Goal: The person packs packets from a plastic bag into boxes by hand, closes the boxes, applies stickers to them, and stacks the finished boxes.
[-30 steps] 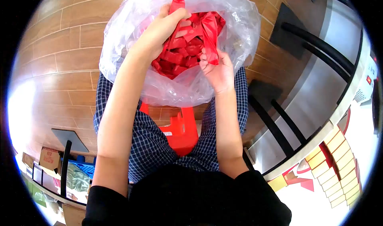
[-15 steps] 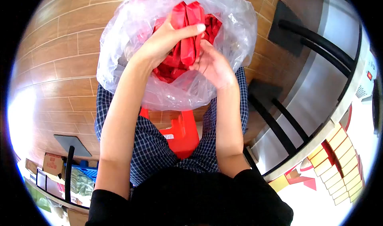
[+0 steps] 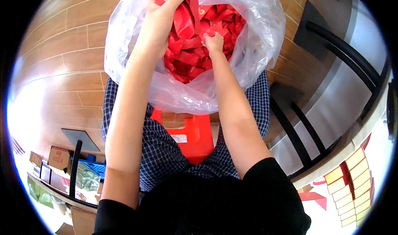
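A large clear plastic bag (image 3: 137, 23) stands between my knees, its mouth wide and full of shiny red packets (image 3: 192, 59). Over the bag's far left side, my left hand (image 3: 163, 17) grips a few long red packets (image 3: 182, 21), its thumb lying across them. Their top ends run out of view. Inside the bag's mouth, my right hand (image 3: 214, 42) is closed on another red packet (image 3: 216, 27) on the pile. Its fingertips are partly hidden.
A red plastic stool (image 3: 195, 135) shows between my legs. On the right are black table legs (image 3: 290, 131) and a tabletop with rows of yellow boxes (image 3: 352, 181). A cardboard box (image 3: 59, 158) and another black stand (image 3: 76, 164) are at the lower left.
My left hand has moved up and left with its red packets. My right hand has come away from them and now grips a packet in the pile. The view has shifted slightly.
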`<state>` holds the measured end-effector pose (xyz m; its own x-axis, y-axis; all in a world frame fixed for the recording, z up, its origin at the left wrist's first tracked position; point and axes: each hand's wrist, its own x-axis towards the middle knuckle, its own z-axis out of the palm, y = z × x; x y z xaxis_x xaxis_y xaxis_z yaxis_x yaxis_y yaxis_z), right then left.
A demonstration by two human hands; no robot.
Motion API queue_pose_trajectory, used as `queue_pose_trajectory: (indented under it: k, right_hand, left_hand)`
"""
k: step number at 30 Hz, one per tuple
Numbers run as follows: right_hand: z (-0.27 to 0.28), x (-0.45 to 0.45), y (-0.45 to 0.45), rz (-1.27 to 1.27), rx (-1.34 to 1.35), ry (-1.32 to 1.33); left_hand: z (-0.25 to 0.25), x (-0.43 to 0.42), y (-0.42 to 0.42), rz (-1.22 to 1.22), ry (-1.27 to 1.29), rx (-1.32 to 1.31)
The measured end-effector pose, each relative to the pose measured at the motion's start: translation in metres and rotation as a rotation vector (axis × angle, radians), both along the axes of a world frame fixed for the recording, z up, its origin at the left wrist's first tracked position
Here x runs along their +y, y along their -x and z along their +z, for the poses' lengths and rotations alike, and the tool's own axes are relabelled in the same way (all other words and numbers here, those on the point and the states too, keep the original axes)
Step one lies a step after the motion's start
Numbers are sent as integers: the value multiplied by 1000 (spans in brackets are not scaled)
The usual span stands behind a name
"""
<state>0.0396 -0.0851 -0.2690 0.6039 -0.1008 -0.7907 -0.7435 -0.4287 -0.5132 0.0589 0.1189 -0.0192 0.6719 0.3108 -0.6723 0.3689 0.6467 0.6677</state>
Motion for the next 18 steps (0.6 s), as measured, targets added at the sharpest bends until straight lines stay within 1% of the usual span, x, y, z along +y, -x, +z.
queue_pose_trajectory:
  k: [1,2,4,5,6,8,9,10,12,13,14,16,17,18]
  right_hand:
    - [-4,5,-1,33,-50,111]
    - [12,11,0,33,-51,112]
    - [59,15,-6,485,-451,504]
    - [84,15,-7,510,-498,532]
    - [101,7,-8,509,-519,544]
    - [136,-14,-10,415,-691,204]
    - [155,-23,-9,369,-667,161]
    - [173,-34,-9,372,-684,178]
    - [209,-60,-7,358,-752,-90]
    - [246,-61,-3,302,-623,-228]
    - [268,-67,2,304,-644,-206]
    - [302,-71,13,44,-565,-454]
    - [311,-71,19,74,-609,-372]
    - [319,-68,27,12,-656,-339]
  left_hand:
    - [5,-1,-2,7,22,-10]
    - [5,-1,-1,6,24,-12]
    - [2,-3,-4,-113,-36,34]
    - [0,-10,-5,-108,-147,-22]
    - [0,-13,-7,-104,-142,-45]
    - [-1,-14,-8,-202,-104,-42]
    - [0,-15,-8,-252,-104,-30]
    - [9,-17,-6,-251,-93,-51]
    - [28,-23,0,-392,-62,-106]
    - [16,-27,4,-483,-99,-167]
    - [24,-36,12,-486,-87,-195]
    - [42,-53,30,-710,251,-191]
    - [55,-70,37,-724,186,-238]
    - [72,-81,56,-784,76,-294]
